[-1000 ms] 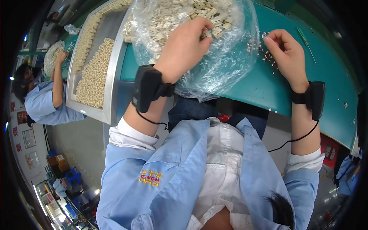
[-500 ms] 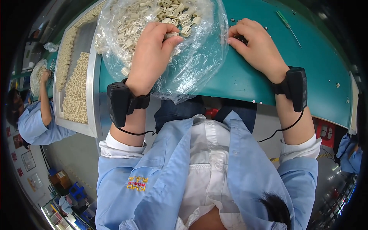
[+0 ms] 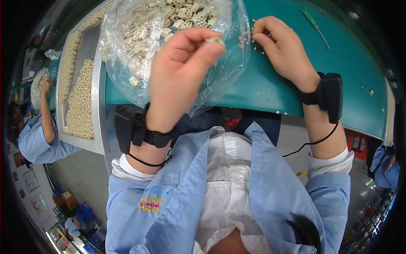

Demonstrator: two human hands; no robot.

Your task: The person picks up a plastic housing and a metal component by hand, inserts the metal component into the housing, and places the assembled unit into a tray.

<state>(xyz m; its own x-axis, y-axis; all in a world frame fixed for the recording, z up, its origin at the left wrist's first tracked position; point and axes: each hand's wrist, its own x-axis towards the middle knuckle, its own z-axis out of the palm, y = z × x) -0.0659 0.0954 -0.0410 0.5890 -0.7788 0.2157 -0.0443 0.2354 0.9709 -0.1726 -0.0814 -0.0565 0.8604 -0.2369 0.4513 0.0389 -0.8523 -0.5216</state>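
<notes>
My left hand (image 3: 179, 70) pinches a small cream plastic part (image 3: 215, 40) between thumb and forefinger, above the near right side of a clear plastic bag (image 3: 218, 82). Many similar cream parts (image 3: 184, 13) fill the bag. To its right, my right hand (image 3: 281, 48) is down at the green table (image 3: 338, 89), thumb and forefinger drawn together. Whatever is between those fingertips is too small to make out. Several small shiny metal pieces (image 3: 257, 48) lie beside and under that hand. Both wrists wear black strapped devices.
Left of the bag, a metal-rimmed tray (image 3: 98, 106) holds tight rows of cream parts. A green-handled screwdriver (image 3: 310, 17) lies at the far right. Small loose bits (image 3: 371, 92) dot the table's right side. Beyond the tray, a co-worker in blue (image 3: 36, 137) reaches toward another bag.
My left hand has lifted out of the bag and moved right and nearer, with the cream part in its fingers. My right hand has shifted slightly, uncovering more metal pieces.
</notes>
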